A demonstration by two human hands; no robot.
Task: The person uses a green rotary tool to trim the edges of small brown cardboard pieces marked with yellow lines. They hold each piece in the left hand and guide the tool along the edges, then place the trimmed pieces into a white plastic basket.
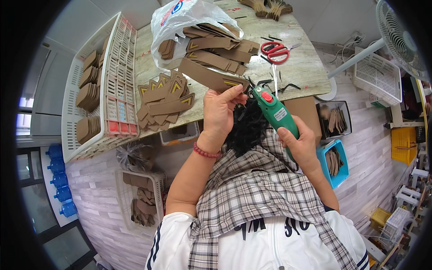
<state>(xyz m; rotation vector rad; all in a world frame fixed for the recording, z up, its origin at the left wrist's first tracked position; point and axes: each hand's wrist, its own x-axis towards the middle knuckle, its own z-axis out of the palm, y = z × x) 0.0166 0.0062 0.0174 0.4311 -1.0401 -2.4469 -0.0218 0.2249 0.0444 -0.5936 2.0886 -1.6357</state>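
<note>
My left hand (219,109), a red bead bracelet on its wrist, pinches the right end of a long brown strip (203,74) with a yellow V-shaped mark. Wrapped in my right hand (300,143) is a green electric cutter (280,114) with a red switch. Its dark tip meets or nearly meets the strip's marked end; whether they touch I cannot tell. Black scraps (246,128) lie heaped on my checked apron (252,189) below. Left of my hand, marked brown strips (168,100) form a loose pile on the table.
A white plastic bag (173,18) and more brown strips (222,58) lie farther back. Red-handled scissors (275,52) rest at the right. A white crate (121,74) stands left; a blue bin (343,173) and a fan (400,40) are right.
</note>
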